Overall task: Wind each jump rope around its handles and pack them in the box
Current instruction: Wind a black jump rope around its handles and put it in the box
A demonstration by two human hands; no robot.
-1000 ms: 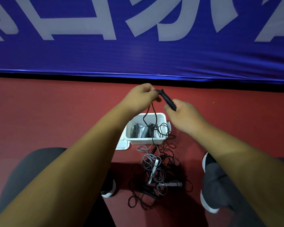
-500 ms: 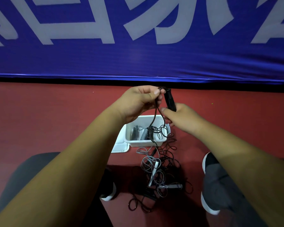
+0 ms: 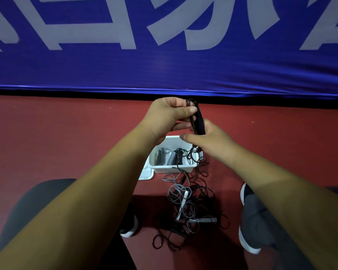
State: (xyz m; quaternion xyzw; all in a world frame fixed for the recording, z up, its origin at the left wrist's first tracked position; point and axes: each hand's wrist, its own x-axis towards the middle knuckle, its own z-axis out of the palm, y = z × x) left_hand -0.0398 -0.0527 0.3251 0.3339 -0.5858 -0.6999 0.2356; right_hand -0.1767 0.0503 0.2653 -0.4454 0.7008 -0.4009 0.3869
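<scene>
Standing beside the seated person; one view, from the head, is on record.

Head view: both hands are raised above the box (image 3: 173, 168), in front of the banner (image 3: 164, 71).
- Right hand (image 3: 210, 142): fingers curled round the lower end of a black handle (image 3: 200, 120), thumb stretched out to the left.
- Left hand (image 3: 169, 115): thumb and fingers pinch the cord (image 3: 192, 120) flat against the handle's left side, near its top.
- Handle: long axis close to upright, top leaning slightly away. It lies between the hands, left hand at its upper part, right hand at its lower.
- Cord: drops from under the right hand, over the box's right rim, into the pile (image 3: 189, 207) on the floor (image 3: 66, 143).
- Box: several wound ropes stand inside; the lid (image 3: 145, 174) lies against its left side.

Judgement: winding has barely begun, with most of the cord slack below. The left hand is placed to lead the next turn across the handle's axis while the right steadies it. The tangled pile may snag.
</scene>
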